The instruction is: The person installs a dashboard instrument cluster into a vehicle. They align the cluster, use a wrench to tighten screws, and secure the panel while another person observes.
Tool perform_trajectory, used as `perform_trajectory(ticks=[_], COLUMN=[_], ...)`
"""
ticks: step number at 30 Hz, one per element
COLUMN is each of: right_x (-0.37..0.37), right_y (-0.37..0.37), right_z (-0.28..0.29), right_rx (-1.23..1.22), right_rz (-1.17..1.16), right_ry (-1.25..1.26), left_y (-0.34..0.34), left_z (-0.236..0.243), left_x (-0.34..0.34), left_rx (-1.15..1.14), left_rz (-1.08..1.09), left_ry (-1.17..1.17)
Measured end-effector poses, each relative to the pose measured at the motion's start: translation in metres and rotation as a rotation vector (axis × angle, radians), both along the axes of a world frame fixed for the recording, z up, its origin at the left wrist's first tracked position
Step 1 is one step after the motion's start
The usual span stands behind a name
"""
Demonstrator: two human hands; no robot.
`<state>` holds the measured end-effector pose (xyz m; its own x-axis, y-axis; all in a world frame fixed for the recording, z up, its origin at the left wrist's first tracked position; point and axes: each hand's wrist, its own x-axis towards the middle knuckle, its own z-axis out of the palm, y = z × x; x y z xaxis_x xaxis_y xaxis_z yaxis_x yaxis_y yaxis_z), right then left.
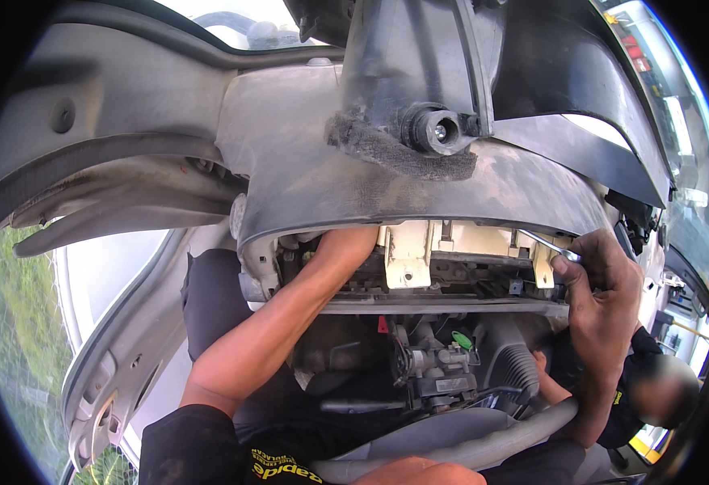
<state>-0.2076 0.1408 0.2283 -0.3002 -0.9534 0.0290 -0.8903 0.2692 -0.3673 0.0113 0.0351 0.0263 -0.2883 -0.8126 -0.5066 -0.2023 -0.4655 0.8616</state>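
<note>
Two bare arms come up from the lower edge toward the underside of a grey dashboard (pixel 419 182). The left arm goes up into the gap under the dashboard, and the left hand (pixel 353 236) is hidden behind the panel edge there, so I cannot tell how its fingers are. The right hand (pixel 601 283) is at the right end of the same gap; its fingers are closed around a thin metal tool (pixel 550 245), whose shiny tip points up and left, touching the cream plastic housing (pixel 451 246). Below the housing there is a dark metal part with a green cap (pixel 462 340) and a ribbed black hose (pixel 509 360). Another person in dark clothes (pixel 649 380) is low at the right, near the right hand.
</note>
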Motion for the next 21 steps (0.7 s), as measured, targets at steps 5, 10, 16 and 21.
perform_trajectory(ticks=[5,10,16,21], right_x=[0.009,0.017,0.021,0.009], right_y=[0.000,0.000,-0.001,-0.002], right_z=[0.002,0.006,0.005,0.014], right_rx=[-0.071,-0.072,-0.117,-0.032], right_rz=[0.043,0.084,0.177,0.199], right_ry=[0.003,0.054,0.097,0.275], left_y=[0.006,0.009,0.006,0.009], left_z=[0.004,-0.033,-0.025,-0.008], left_x=[-0.005,-0.003,-0.004,-0.004], left_rx=[-0.065,-0.120,-0.076,0.021], left_rz=[-0.008,-0.029,0.009,0.022], left_ry=[-0.110,-0.113,-0.030,-0.001])
